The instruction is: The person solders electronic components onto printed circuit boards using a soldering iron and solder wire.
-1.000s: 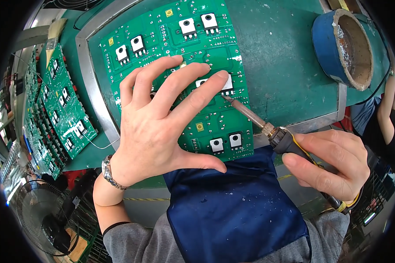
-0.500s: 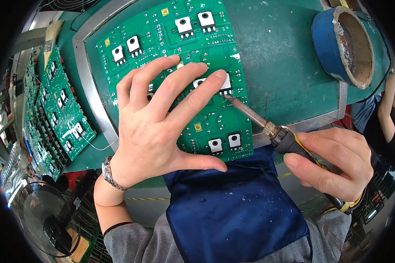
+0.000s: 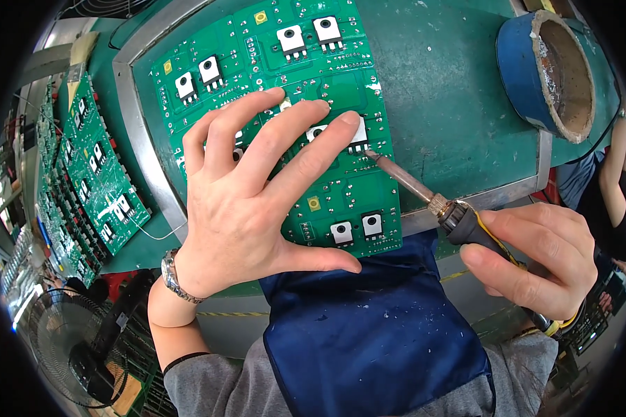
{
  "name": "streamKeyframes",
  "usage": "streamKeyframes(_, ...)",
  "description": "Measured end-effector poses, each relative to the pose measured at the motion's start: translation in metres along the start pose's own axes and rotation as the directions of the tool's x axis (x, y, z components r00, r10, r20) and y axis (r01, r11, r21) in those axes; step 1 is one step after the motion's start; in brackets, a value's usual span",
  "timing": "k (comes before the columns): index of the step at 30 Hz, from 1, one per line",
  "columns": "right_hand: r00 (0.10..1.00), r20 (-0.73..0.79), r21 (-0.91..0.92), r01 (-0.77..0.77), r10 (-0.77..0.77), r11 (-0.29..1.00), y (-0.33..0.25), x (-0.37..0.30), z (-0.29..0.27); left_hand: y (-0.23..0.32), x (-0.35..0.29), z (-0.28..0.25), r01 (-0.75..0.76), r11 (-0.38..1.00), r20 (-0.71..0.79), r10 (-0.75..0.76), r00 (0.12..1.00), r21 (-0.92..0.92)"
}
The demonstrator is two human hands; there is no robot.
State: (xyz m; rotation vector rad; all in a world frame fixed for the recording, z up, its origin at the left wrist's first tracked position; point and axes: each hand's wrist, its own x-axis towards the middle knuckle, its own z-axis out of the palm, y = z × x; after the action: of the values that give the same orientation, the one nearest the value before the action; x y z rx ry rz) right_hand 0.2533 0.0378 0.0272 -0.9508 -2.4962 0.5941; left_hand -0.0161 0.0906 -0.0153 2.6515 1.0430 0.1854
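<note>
Green circuit board (image 3: 355, 191) lies on the table before me, carrying pairs of white-faced, three-legged transistors. My left hand (image 3: 243, 201) is spread over its middle, fingers apart, palm down. The index fingertip presses on a transistor (image 3: 359, 139) near the board's right edge, covering part of it; other parts are hidden under the hand. In my right hand (image 3: 546, 257) a soldering iron (image 3: 412, 183) is gripped by its black handle between thumb and fingers. Its tip points left, at the rightmost leg of that transistor; whether it touches cannot be told.
To the left stands a row of similar boards (image 3: 111, 184), with a brush (image 3: 81, 59) behind. A blue-sided cardboard ring (image 3: 516, 76) sits at far right. Metal strips (image 3: 144, 132) border the green tabletop. A fan (image 3: 69, 340) is lower left; another person's arm (image 3: 611, 163) shows at right.
My right hand and the soldering iron have shifted slightly right, drawing the tip a little away from its earlier spot by the transistor legs. My left hand stays in place.
</note>
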Motion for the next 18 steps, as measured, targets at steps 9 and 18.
streamKeyframes(9,1.0,0.022,-0.022,0.018,-0.017,1.0,0.002,0.0,-0.002,0.0,0.0,0.0,0.003,1.0,0.004,-0.003,1.0,0.005)
streamKeyframes(18,0.996,-0.091,0.019,0.002,0.0,1.0,0.0,0.002,0.011,0.0,0.001,0.001,-0.003,1.0,-0.01,0.003,1.0,0.004)
